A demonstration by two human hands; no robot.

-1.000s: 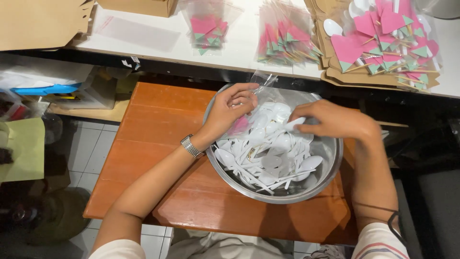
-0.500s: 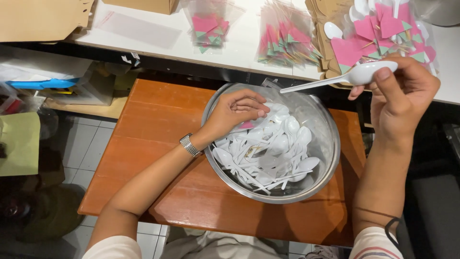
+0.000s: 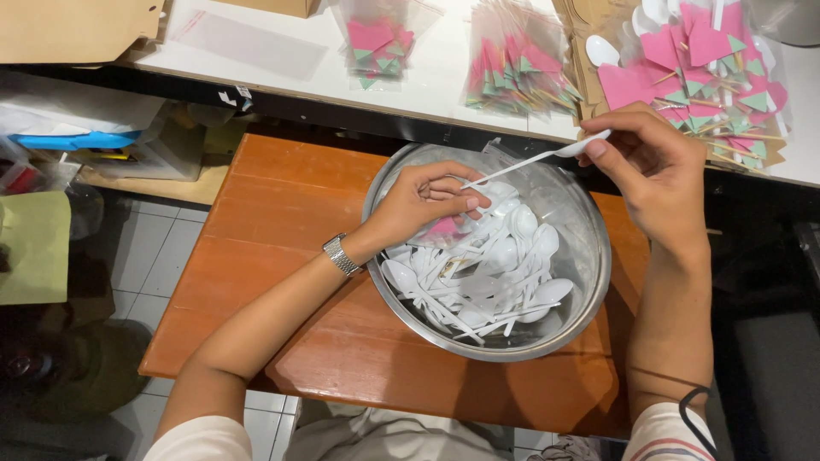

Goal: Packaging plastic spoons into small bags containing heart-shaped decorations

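Observation:
A round steel bowl (image 3: 589, 282) full of white plastic spoons (image 3: 491, 273) sits on a small orange-brown wooden table (image 3: 256, 230). My left hand (image 3: 423, 205), with a metal watch on the wrist, rests over the bowl's left side and grips a small clear bag with a pink card inside (image 3: 440, 230). My right hand (image 3: 653, 175) is raised over the bowl's upper right rim and pinches one white spoon (image 3: 534, 158) by its scoop end. The spoon's handle points left and down to the bag at my left fingers.
A white counter (image 3: 282, 60) runs across the top with clear packets of pink and green paper picks (image 3: 512, 72) and a brown cardboard tray of finished packets (image 3: 709, 77). Tiled floor and a shelf with clutter (image 3: 102, 145) lie to the left.
My right hand lifted a single spoon out of the bowl up toward the counter, then brought it back down so its handle reaches the bag in my left hand.

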